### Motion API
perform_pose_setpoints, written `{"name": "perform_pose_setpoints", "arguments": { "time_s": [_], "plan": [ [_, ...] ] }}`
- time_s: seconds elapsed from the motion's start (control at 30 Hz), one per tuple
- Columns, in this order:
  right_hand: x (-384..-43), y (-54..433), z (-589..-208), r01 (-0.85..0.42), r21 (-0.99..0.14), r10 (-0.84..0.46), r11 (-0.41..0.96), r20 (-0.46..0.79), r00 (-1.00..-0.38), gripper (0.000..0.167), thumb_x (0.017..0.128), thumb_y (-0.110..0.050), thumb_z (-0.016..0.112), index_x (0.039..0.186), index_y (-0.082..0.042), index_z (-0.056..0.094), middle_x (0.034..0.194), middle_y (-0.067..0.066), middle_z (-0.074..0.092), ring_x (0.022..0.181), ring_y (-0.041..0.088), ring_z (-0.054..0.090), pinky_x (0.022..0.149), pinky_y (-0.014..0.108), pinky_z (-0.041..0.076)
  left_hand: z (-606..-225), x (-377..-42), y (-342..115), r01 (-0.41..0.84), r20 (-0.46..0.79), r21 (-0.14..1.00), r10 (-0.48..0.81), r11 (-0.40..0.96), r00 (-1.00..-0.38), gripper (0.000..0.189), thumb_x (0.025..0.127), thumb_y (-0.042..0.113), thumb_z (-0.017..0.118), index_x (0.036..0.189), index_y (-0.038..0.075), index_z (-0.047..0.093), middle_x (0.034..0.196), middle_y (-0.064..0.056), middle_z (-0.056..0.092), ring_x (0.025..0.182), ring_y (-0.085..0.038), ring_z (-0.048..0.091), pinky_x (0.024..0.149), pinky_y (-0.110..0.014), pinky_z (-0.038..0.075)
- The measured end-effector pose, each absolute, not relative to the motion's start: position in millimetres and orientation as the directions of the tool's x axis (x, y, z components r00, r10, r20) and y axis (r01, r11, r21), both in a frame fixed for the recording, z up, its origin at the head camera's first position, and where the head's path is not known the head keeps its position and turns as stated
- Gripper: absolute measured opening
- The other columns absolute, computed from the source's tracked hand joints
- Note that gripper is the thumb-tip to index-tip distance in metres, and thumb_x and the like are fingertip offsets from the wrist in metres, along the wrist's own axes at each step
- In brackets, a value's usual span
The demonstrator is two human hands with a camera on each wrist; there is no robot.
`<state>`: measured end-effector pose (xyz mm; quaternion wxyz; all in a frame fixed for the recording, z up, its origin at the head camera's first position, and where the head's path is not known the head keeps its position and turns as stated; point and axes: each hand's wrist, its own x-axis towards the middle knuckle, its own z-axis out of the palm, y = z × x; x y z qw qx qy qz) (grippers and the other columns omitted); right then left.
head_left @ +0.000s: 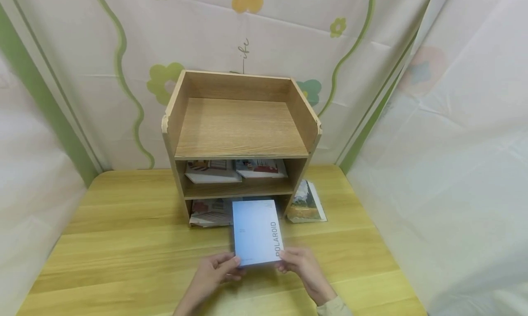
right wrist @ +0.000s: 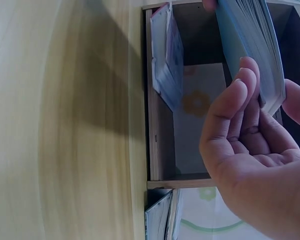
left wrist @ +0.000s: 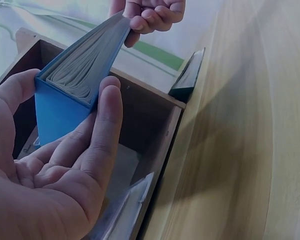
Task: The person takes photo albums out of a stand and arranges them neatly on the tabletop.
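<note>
A light-blue photo album [head_left: 256, 231] marked POLAROID is held in front of the wooden shelf's bottom compartment, its far end at the opening. My left hand [head_left: 214, 272] pinches its near left corner, thumb on the cover and fingers beneath. At the near right corner, my right hand [head_left: 303, 269] grips it in the same way. Both wrist views show the page edges between thumb and fingers, with the blue spine facing the left wrist camera. Inside the bottom compartment, at left, leans another album [head_left: 209, 213] with a picture cover.
The wooden shelf [head_left: 241, 128] stands at the back of the table [head_left: 123, 247]. Two picture-covered albums, one at left [head_left: 212, 173] and one at right [head_left: 261, 168], lean in its middle compartment. Another album [head_left: 306, 205] rests against the shelf's right side. Fabric walls surround the table.
</note>
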<state>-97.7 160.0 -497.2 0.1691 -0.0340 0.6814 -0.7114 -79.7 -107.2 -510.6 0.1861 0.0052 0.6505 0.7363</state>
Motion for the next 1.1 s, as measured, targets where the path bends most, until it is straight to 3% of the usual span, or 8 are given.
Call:
{"name": "perform_pose_setpoints", "arguments": {
  "time_s": [0.37, 1.1],
  "plan": [
    [-93.7, 169.3, -504.8, 0.233, -0.972, -0.258, -0.023, -0.219, -0.941, 0.026, 0.094, -0.013, 0.065, 0.099, 0.012, 0.068, 0.087, 0.021, 0.069, 0.075, 0.021, 0.064, 0.074, 0.035, 0.057, -512.6, -82.8, -98.4, -0.291, -0.260, 0.955, 0.312, -0.057, -0.914, 0.068, 0.094, 0.035, 0.068, 0.130, -0.019, 0.047, 0.104, -0.025, 0.068, 0.091, -0.034, 0.069, 0.082, -0.043, 0.059],
    [-98.6, 176.5, -512.5, 0.311, -0.950, -0.187, -0.036, -0.300, -0.935, 0.024, 0.093, -0.017, 0.066, 0.098, 0.007, 0.070, 0.086, 0.017, 0.070, 0.076, 0.022, 0.065, 0.077, 0.039, 0.057, -519.8, -98.2, -90.1, -0.269, -0.220, 0.958, 0.355, -0.094, -0.908, 0.047, 0.095, 0.032, 0.066, 0.113, -0.011, 0.064, 0.101, -0.020, 0.070, 0.089, -0.035, 0.069, 0.079, -0.038, 0.060]
  ]
}}
